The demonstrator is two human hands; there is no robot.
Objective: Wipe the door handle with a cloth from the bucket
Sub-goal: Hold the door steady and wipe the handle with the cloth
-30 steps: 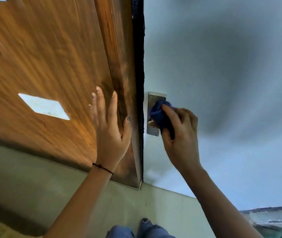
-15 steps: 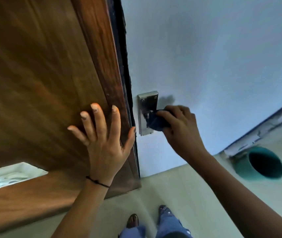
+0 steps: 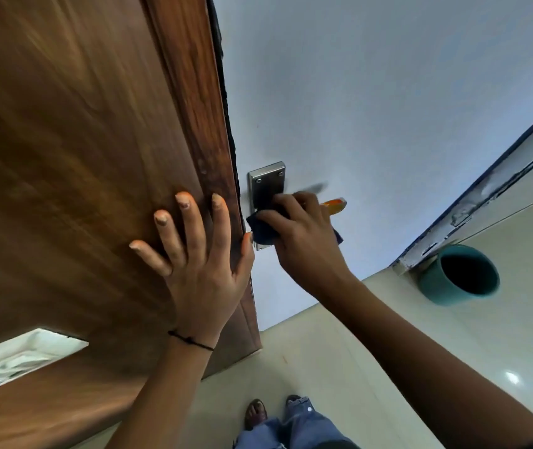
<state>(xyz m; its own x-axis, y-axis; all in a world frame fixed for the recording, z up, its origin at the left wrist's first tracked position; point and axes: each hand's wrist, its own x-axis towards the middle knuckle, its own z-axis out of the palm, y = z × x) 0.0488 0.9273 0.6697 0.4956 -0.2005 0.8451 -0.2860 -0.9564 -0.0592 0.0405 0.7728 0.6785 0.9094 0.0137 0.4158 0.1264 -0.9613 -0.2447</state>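
Handle (image 3: 334,205) beside the steel plate (image 3: 266,186) is gripped through a dark blue cloth (image 3: 261,230) by the right hand (image 3: 304,234); left hand (image 3: 200,254) lies flat, released, left of the plate.

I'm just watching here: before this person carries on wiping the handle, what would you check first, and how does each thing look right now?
1. Cloth held in the right hand: ok, the grip is closed on it.
2. Cloth touching the metal handle plate: ok.
3. Left hand flat on the wooden door, steadying it: ok.
4. Lever fully wiped: cannot tell, the hand hides most of it.
5. Bucket nearby on the floor: ok.
6. Cloth damp: cannot tell.
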